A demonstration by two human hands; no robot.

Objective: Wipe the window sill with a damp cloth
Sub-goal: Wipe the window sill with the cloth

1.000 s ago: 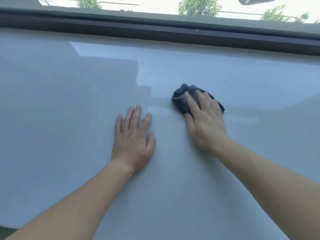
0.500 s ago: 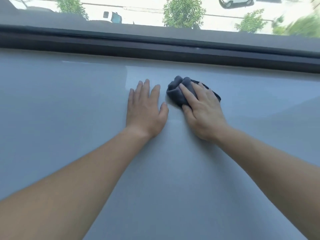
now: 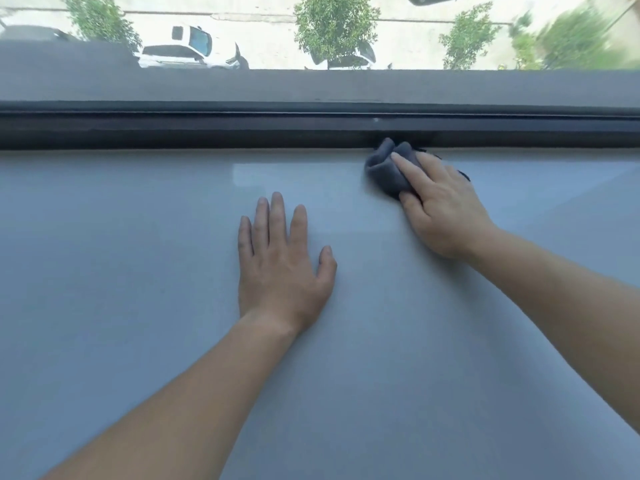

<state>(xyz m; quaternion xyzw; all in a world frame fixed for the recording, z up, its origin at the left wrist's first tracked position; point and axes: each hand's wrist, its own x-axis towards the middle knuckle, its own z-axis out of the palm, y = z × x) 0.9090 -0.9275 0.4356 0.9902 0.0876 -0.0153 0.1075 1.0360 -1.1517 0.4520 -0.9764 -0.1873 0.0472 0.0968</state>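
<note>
Head view: our right hand (image 3: pixel 440 209) presses the cloth (image 3: pixel 382 168) with straight fingers at the sill's (image 3: pixel 138 271) far edge, against the frame (image 3: pixel 207 133). Our left hand (image 3: pixel 280 268) lies flat, fingers spread. We judge wiping underway; coverage unclear.

This is looking like an indoor room on an upper floor, at a window (image 3: pixel 398 39); whether it is a home or an office is not showing. A broad, glossy grey sill (image 3: pixel 138 271) is stretching across the whole view and is mirroring pale daylight. A dark frame (image 3: pixel 207 131) is running along the sill's far edge, with a grey outer ledge (image 3: pixel 311 86) lying beyond it. Further out, a white car (image 3: pixel 183 51), trees (image 3: pixel 334 22) and pale pavement (image 3: pixel 263 8) are appearing from steeply above, far below.
</note>
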